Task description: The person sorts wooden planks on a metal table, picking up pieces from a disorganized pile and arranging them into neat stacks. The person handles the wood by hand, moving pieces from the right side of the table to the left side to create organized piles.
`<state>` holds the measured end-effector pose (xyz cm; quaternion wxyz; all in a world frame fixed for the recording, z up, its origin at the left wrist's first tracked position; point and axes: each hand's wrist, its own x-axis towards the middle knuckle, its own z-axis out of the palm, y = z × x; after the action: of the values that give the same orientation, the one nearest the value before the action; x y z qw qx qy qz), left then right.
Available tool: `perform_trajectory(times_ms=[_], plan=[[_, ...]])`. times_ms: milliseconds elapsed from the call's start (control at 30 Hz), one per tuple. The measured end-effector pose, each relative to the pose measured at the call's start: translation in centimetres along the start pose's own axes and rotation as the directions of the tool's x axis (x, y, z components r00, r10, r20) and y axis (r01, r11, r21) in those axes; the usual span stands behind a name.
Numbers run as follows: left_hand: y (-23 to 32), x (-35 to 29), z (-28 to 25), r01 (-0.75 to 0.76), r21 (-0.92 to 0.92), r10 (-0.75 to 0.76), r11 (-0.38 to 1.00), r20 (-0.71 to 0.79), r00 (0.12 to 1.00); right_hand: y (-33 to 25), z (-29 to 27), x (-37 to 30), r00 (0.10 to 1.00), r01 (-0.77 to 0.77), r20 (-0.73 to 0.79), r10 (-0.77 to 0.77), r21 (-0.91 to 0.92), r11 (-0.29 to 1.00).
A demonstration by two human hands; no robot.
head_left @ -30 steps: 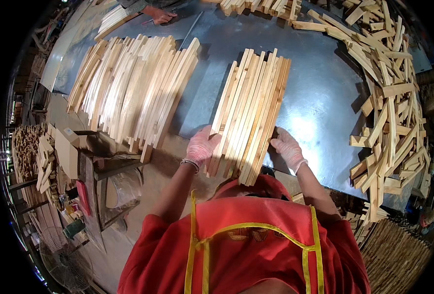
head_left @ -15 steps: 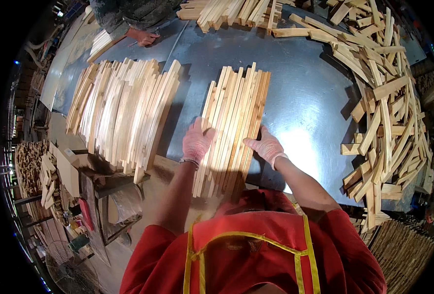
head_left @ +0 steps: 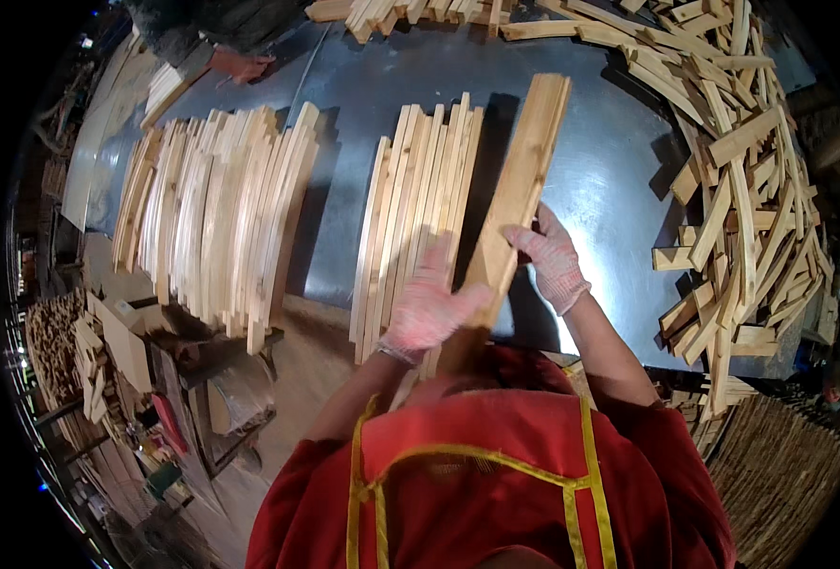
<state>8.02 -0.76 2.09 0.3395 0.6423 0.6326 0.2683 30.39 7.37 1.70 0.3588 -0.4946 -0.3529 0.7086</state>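
on the grey metal table [head_left: 610,190] i see a row of pale wooden slats [head_left: 418,213] left of the raised wooden plank [head_left: 520,185]. a wider bundle of pale slats [head_left: 216,213] lies further left, and a loose heap of short wooden offcuts [head_left: 742,180] sits right.

Wooden slat [head_left: 520,190]: formerly flat within the slat bundle [head_left: 410,218], now lifted clear, tilted, gripped by left hand [head_left: 429,303] and right hand [head_left: 553,256].

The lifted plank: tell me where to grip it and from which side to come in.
Grip the lifted plank at its near end, coming in from both long edges, as the left hand and right hand do now. It is long, flat and narrow, tilted with its far end toward the metal table; the row of wooden slats crowds its left edge farther up, so the near end is probably freest.
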Motion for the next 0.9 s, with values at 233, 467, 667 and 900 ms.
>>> perform_trajectory(times_ms=[233,467,667,900], plan=[[0.2,0.7,-3.7,0.584,-0.752,-0.174,0.305,0.559,0.811,0.0,1.1,-1.6,0.993,0.072,-0.097,-0.064,0.076,0.995],[-2.0,-0.7,-6.5,0.517,-0.774,-0.106,0.365,0.517,0.849,0.7,4.1,0.0,0.979,-0.042,-0.109,0.171,0.716,0.697],[-0.9,-2.2,-7.7,0.389,-0.721,-0.179,0.574,0.353,0.918,2.6,15.1,1.7,0.995,0.032,-0.094,0.022,0.532,0.846],[-8.0,-2.5,-10.8,0.264,-0.122,-0.264,0.957,0.013,0.964,2.2,17.1,1.3,0.998,0.017,-0.059,-0.013,0.068,0.998]])
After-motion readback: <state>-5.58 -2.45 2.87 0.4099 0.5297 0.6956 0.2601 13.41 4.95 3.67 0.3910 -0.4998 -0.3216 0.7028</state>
